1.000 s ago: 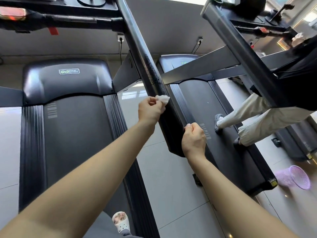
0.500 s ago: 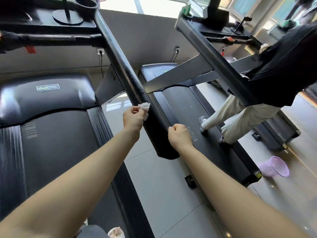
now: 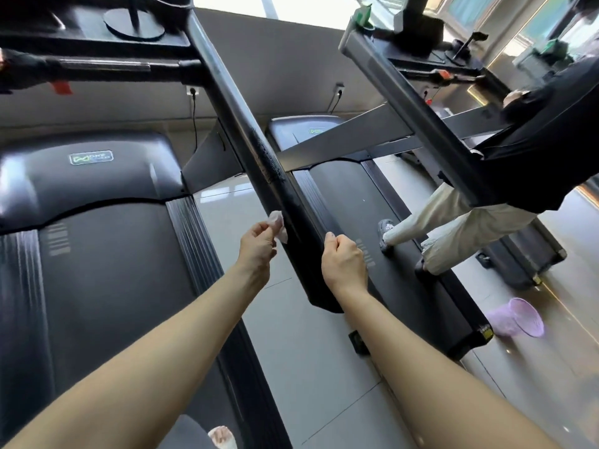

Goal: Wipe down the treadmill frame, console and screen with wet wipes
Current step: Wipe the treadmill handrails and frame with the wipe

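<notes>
I place everything by the black handrail of the treadmill frame, which runs slantwise from the console at its upper end down to a blunt free end. My left hand sits on the handrail's left side, near that lower end, with thumb and fingertips pinched on a crumpled white wet wipe. The wipe touches the handrail's left edge. My right hand is on the handrail's right side, about level with the left one. Its fingers are curled tight into a fist with the thumb on top, up against the handrail's right edge, and I cannot tell whether it has hold of that edge or only rests there closed. Just above the wipe the handrail looks mottled and duller than the glossy stretch higher up. Left of the handrail lie this treadmill's belt and motor cover. Right of the handrail, a second treadmill carries another person in pale trousers. Farther right of the handrail's lower end, a purple basket lies tipped on the tiled floor
</notes>
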